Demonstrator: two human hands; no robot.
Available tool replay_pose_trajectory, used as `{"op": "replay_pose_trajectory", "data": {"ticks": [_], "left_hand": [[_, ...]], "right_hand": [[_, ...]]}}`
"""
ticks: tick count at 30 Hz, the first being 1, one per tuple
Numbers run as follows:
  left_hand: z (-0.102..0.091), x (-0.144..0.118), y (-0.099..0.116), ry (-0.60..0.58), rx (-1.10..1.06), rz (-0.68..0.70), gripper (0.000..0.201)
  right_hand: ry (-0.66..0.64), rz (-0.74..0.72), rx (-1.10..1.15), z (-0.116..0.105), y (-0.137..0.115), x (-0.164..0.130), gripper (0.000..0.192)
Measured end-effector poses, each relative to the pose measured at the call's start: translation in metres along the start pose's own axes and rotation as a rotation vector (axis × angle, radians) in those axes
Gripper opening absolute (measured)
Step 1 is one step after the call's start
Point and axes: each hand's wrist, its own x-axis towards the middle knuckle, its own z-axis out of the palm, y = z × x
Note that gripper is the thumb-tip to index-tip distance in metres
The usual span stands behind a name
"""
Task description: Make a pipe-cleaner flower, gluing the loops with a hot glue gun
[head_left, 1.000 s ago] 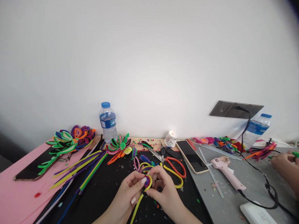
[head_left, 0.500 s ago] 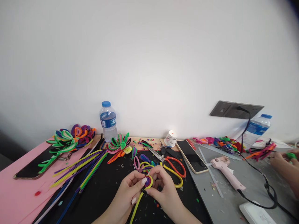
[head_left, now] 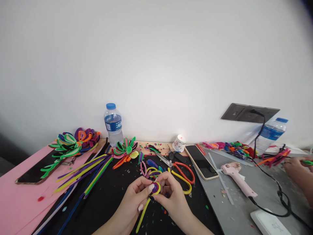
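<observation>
Between two hands (one coil)

No sleeves are worn: both forearms are bare, and pale polish is seen on the left hand nails.

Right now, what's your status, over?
Both hands, left and right, pinching yellow pipe-cleaner coil. Scissors just beyond. Another person's hand far right, apart.
</observation>
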Motion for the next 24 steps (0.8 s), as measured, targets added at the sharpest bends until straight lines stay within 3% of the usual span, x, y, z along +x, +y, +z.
{"op": "replay_pose_trajectory", "data": {"ticks": [15,24], "left_hand": [[0.0005,0.0014,0.0001,0.016,0.075,0.005,0.032],[0.0017,0.0008,0.0029,0.012,0.111,0.029,0.027]], "right_hand": [[0.008,0.048,0.063,0.0016,-0.0014,0.0002,0.027],[-0.074,0.045,0.202,-0.0040,0.0001,0.0020,0.030]]}}
